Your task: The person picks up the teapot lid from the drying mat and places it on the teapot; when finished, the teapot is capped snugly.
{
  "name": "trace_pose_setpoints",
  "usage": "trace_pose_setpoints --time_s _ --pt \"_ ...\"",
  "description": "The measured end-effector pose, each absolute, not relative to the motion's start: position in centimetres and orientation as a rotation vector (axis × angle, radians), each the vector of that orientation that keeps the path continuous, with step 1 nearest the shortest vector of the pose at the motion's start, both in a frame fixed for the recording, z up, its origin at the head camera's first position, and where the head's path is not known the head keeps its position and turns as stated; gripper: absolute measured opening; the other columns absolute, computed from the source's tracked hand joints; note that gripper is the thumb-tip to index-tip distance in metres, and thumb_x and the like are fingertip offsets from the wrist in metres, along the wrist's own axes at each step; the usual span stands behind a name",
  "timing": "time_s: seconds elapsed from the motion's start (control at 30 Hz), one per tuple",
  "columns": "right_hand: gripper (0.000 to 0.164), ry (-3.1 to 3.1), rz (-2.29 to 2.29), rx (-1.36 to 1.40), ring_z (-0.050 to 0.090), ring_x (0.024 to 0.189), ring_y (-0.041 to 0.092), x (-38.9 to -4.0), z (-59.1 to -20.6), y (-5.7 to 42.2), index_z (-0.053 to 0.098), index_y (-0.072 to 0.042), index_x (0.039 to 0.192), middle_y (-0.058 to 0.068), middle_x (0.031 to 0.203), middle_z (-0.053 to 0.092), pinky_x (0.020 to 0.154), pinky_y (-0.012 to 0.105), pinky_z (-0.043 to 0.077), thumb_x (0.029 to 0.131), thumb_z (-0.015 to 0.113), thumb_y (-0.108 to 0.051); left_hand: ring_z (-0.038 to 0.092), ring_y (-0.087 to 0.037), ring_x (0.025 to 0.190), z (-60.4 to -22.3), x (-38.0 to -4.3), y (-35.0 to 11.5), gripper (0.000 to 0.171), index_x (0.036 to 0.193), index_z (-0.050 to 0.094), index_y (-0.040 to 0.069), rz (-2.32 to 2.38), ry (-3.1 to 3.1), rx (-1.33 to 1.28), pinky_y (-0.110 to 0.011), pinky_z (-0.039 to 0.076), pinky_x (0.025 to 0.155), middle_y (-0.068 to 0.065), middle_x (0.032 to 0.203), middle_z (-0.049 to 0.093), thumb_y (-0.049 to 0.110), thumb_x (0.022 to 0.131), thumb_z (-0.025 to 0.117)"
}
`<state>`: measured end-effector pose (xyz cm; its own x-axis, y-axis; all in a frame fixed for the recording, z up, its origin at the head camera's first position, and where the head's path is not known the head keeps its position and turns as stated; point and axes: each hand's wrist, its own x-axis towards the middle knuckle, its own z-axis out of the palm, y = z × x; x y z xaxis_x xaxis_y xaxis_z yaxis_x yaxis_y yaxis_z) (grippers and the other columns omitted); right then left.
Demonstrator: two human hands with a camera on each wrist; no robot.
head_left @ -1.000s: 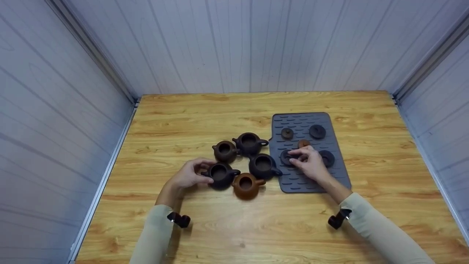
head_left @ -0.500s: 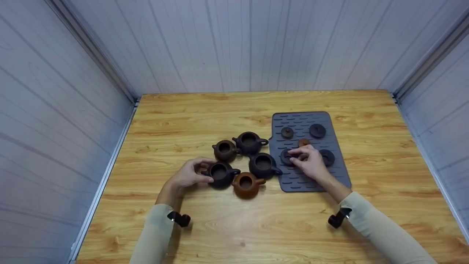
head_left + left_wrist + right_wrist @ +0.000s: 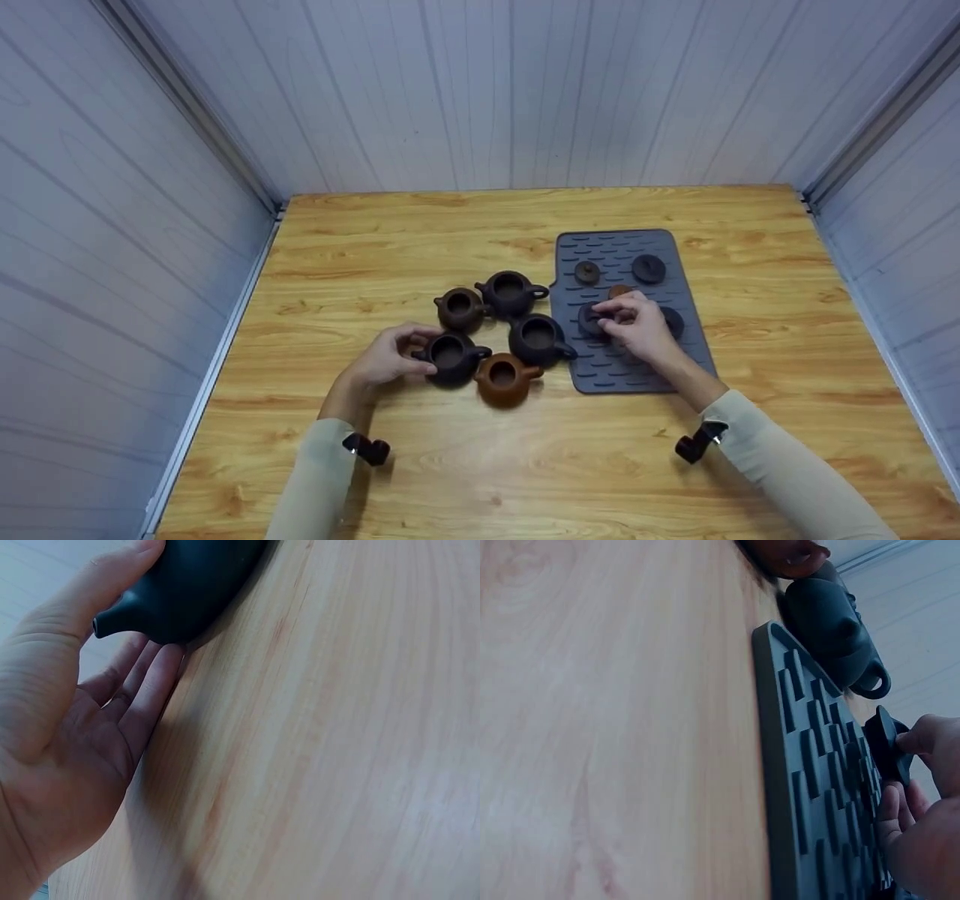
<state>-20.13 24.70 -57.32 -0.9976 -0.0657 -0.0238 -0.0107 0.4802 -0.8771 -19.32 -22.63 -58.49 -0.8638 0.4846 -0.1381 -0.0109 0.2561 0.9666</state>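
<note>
In the head view my left hand (image 3: 390,354) holds a dark lidless teapot (image 3: 452,377) at its spout side. The left wrist view shows the thumb on that teapot's body (image 3: 199,589) and the fingertips at its lower edge, around the spout. My right hand (image 3: 641,326) pinches a dark teapot lid (image 3: 589,318) between thumb and fingers, over a grey ridged mat (image 3: 622,379). In the right wrist view this lid (image 3: 883,742) stands tilted, raised off the mat. Under and beside the right hand, an orange lid (image 3: 619,290) and another dark lid (image 3: 674,322) are partly hidden.
Close around the held teapot stand an orange teapot (image 3: 502,390), a brown teapot (image 3: 459,319) and two more dark ones, all without lids. A small brown lid (image 3: 587,272) and a dark lid (image 3: 649,268) lie on the mat's far half. Panels wall the table (image 3: 495,465).
The dark lid has come up off the mat in my right hand and shifted slightly right. My left hand and the teapots have stayed put.
</note>
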Motion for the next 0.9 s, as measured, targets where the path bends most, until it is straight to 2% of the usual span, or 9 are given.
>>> trace_pose_setpoints --time_s 0.1,0.37,0.7,0.9 --pt "0.021 2.651 -1.594 -0.077 0.061 0.093 0.006 -20.2 -57.0 24.5 0.086 -0.003 0.121 0.015 0.123 0.065 0.081 0.015 0.051 0.101 0.081 -0.003 0.067 -0.017 0.121 -58.6 -19.3 -22.7 0.064 0.150 0.066 -0.005 1.649 2.116 0.439 -0.020 0.054 0.104 -0.034 0.147 0.067 -0.005 0.090 0.089" --pt "0.023 2.555 -1.658 -0.075 0.064 0.096 0.008 -19.8 -56.3 24.0 0.086 -0.002 0.122 0.015 0.123 0.064 0.083 0.015 0.054 0.100 0.080 -0.002 0.067 -0.016 0.122 -58.8 -19.4 -22.7 0.064 0.149 0.066 -0.007 1.647 2.125 0.476 -0.021 0.053 0.105 -0.035 0.147 0.067 -0.005 0.090 0.089" --pt "0.024 2.505 -1.674 -0.077 0.067 0.101 0.011 -19.6 -55.7 23.4 0.086 -0.003 0.124 0.014 0.123 0.065 0.084 0.017 0.055 0.100 0.081 -0.002 0.067 -0.026 0.129 -58.4 -19.2 -22.4 0.066 0.151 0.065 -0.005 1.616 2.156 0.475 -0.021 0.053 0.107 -0.031 0.149 0.068 -0.001 0.091 0.091" --pt "0.025 2.458 -1.723 -0.104 0.071 0.101 0.005 -19.5 -55.1 22.9 0.085 -0.002 0.125 0.013 0.125 0.067 0.083 0.016 0.057 0.100 0.080 0.000 0.066 -0.024 0.128 -58.5 -19.2 -22.1 0.070 0.154 0.062 -0.005 1.630 2.137 0.483 -0.020 0.053 0.106 -0.032 0.152 0.064 0.000 0.091 0.091"
